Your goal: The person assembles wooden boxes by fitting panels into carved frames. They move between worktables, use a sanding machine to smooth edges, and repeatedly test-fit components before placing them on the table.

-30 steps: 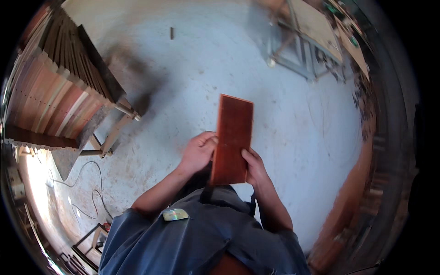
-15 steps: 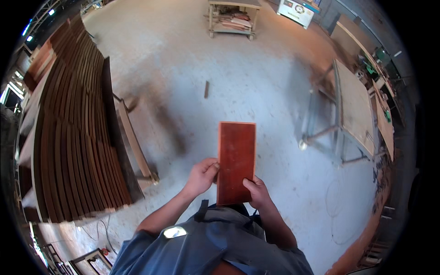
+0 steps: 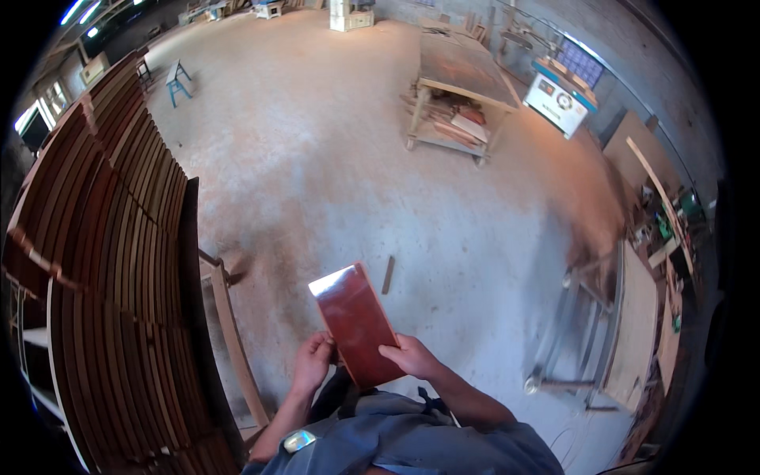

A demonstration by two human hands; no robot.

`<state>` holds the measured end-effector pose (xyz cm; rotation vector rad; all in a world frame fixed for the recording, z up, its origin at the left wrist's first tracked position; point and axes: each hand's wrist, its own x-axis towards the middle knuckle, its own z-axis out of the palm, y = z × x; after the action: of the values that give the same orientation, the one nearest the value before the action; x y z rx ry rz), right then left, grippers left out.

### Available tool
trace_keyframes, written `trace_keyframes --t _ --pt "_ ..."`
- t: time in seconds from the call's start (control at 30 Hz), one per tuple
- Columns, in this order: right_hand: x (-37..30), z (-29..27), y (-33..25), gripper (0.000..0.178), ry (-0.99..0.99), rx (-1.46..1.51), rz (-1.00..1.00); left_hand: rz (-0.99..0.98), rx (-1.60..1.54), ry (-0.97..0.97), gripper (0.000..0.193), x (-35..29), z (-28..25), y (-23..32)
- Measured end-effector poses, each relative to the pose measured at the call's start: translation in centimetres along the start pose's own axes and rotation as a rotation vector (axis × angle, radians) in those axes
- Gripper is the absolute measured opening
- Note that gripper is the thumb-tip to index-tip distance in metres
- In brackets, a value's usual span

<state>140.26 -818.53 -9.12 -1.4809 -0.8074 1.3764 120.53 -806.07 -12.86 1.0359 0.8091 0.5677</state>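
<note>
A flat, rectangular, reddish-brown wooden board (image 3: 356,321) with a glossy face is held up in front of my body. Its far end leans to the left and catches a bright glare. My right hand (image 3: 413,356) grips the right edge, thumb on the upper face and the other fingers hidden beneath. At the opposite edge, my left hand (image 3: 314,361) is closed, its curled fingers against the board's side. Part of the left fingers is hidden by the board.
A tall stack of brown boards (image 3: 131,261) stands close on my left. Ahead is a wheeled wooden table (image 3: 467,67) with offcuts below, near a white machine (image 3: 558,103). A light-topped table (image 3: 633,324) stands right. On the floor lies a small wood strip (image 3: 388,275).
The view has risen, showing more of the workshop ahead. The board has swung from upright to leaning left, and glare now shows on its far end. Both hands stay at its edges.
</note>
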Motion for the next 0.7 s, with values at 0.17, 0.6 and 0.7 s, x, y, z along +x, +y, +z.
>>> trace_keyframes --t 0.17,0.6,0.7 --pt "14.3 -5.2 -4.8 0.037 0.061 0.230 -0.009 0.022 0.147 -0.031 0.024 16.2 0.7 9.8" --pt "63.3 -20.1 -25.5 0.029 0.123 0.214 -0.072 -0.091 0.241 0.587 0.027 61.1 -18.6 20.3" --pt "74.5 -23.3 -30.6 0.034 0.134 0.397 -0.081 -0.370 0.404 0.655 0.019 63.3 -28.1 13.8"
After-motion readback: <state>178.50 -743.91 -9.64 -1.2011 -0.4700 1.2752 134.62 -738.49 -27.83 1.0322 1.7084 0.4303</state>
